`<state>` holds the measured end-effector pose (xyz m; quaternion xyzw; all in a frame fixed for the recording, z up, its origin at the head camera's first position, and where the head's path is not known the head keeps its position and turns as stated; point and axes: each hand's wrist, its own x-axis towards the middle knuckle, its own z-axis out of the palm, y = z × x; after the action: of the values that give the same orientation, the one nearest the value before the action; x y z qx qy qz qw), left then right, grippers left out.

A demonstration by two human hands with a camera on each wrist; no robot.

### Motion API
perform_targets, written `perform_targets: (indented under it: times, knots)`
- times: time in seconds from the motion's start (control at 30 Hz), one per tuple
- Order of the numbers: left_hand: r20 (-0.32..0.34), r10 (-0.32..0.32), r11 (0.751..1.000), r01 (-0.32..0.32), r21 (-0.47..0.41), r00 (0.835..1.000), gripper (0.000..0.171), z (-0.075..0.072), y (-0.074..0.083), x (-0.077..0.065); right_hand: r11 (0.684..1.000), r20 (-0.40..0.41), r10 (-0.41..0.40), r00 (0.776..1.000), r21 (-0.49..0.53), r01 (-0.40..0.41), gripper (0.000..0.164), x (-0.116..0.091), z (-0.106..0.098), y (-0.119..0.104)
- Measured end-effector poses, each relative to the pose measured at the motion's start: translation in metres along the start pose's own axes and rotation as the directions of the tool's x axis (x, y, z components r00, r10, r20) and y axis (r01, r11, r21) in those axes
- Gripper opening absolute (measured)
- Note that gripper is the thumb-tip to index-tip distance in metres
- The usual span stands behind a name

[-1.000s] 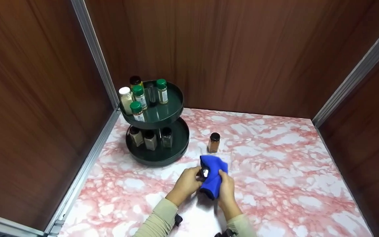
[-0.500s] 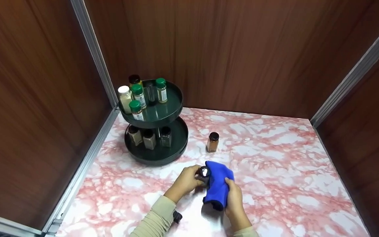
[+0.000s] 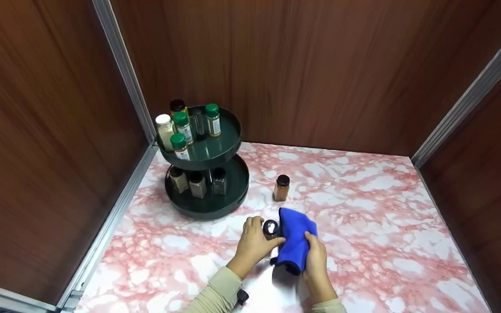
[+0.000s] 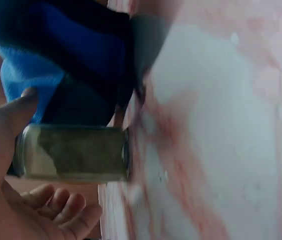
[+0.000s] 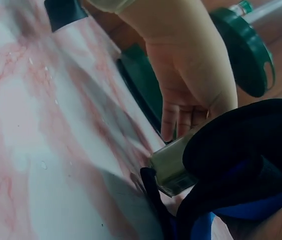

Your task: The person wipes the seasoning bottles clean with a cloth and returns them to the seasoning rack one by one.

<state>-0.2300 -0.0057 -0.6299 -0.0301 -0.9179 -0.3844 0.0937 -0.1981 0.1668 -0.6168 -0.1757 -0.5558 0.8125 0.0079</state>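
A square glass spice jar (image 4: 81, 152) with a dark shiny cap (image 3: 271, 228) stands upright at the front middle of the table. My left hand (image 3: 253, 245) is around it, thumb on the near side and fingers on the far side. In the left wrist view a gap shows between the fingers (image 4: 61, 202) and the glass. The jar is partly filled with a greenish-brown contents. My right hand (image 3: 316, 259) grips a folded blue cloth (image 3: 295, 239) with black edging, just right of the jar. In the right wrist view the cloth hides part of the jar (image 5: 173, 167).
A dark green two-tier rack (image 3: 207, 213) stands at the back left. Several bottles with green, white and dark caps fill its upper tier; three dark-capped jars (image 3: 198, 186) sit below. Another dark-capped jar (image 3: 281, 189) with orange-brown contents stands beyond the cloth. Brown panels (image 3: 298, 78) wall the marbled table (image 3: 363, 217).
The cloth has come away from the jar, moving right with my right hand. My left hand's fingers have spread from around the jar, which has come down upright on the table.
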Motion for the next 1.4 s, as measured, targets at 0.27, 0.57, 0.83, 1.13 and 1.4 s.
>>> perform_targets:
  times: [0.27,0.57,0.83,1.13,1.4]
  knots:
    - [-0.024,-0.046,0.999,0.045,-0.026,0.999,0.06,0.002,0.004,-0.001,0.999,0.033,-0.007,0.999,0.035,0.006,0.051,-0.004,-0.001,-0.003]
    - [0.034,-0.026,0.999,0.027,-0.045,0.999,0.052,-0.01,0.002,0.003,0.998,0.096,-0.033,0.995,0.062,0.027,0.045,-0.007,0.004,-0.006]
    - [0.09,0.062,0.997,-0.059,-0.044,0.994,0.043,-0.022,-0.003,0.005,0.997,0.159,-0.038,0.986,0.067,0.028,0.031,-0.005,0.016,-0.011]
    - [0.166,0.189,0.982,-0.182,-0.055,0.968,0.033,-0.027,-0.003,0.013,0.999,0.138,-0.047,0.989,0.0,0.048,0.044,0.01,0.03,-0.006]
    - [0.179,0.155,0.987,-0.144,-0.071,0.972,0.038,-0.028,-0.004,0.011,0.974,0.078,0.002,0.997,-0.226,0.016,0.031,0.023,0.032,0.015]
